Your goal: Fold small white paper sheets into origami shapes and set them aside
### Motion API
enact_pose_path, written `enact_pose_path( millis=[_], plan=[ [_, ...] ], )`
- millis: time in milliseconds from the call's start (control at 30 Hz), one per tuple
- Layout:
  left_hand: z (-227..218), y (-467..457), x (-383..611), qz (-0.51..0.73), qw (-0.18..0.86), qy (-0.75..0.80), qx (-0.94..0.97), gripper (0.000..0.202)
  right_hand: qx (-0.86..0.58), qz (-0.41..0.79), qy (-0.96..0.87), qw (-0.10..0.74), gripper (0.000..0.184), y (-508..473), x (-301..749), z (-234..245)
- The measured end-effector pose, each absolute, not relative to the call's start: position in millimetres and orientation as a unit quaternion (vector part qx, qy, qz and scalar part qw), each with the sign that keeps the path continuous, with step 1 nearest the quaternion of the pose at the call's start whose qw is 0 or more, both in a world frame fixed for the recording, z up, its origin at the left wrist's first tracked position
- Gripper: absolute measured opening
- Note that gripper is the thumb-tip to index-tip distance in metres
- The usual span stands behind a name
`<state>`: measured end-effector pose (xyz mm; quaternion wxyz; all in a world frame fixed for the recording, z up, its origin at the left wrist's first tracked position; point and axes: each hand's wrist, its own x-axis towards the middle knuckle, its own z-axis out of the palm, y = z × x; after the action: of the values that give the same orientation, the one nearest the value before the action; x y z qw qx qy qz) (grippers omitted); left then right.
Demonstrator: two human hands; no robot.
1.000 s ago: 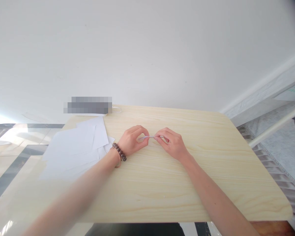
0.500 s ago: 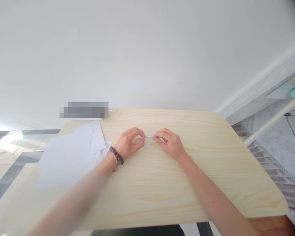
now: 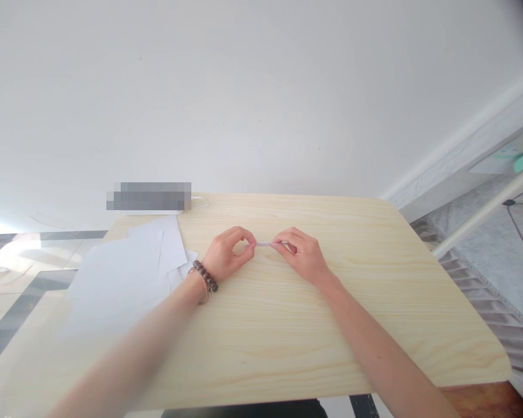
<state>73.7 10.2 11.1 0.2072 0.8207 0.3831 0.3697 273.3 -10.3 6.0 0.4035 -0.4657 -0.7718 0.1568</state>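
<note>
Between my two hands a thin whitish strip, which looks like narrow folded paper (image 3: 264,244), is held level just over the wooden table (image 3: 296,337). My left hand (image 3: 230,252) pinches its left end between thumb and fingertips; dark beads and a copper-coloured bangle (image 3: 206,278) circle that wrist. The right end is pinched by my right hand (image 3: 303,252), and a short bit of the strip shows past those fingertips. The fingertips cover both gripped parts.
Several white paper sheets (image 3: 117,278) lie overlapping on the table's left side. A blurred-out object (image 3: 150,197) with a white cable (image 3: 200,201) stands at the back left. The wall (image 3: 261,104) rises behind the table. A pale pole (image 3: 475,215) slants at the right.
The strip has turned slightly and now shows a little more of its pale face. Both hands stay almost in place, still pinching it.
</note>
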Motion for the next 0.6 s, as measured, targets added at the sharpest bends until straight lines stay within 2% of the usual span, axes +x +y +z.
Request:
enact_pose_path(
  millis=[300,600],
  plan=[
    [8.6,11.7,72.3,0.342,0.222,0.390,0.825,0.014,-0.471,0.164,-0.756,0.423,0.012,-9.0,275.8,5.4],
    [11.0,10.1,73.5,0.317,0.255,0.470,0.783,0.027,-0.453,0.170,-0.756,0.441,0.012,-7.6,273.3,1.7]
  ],
)
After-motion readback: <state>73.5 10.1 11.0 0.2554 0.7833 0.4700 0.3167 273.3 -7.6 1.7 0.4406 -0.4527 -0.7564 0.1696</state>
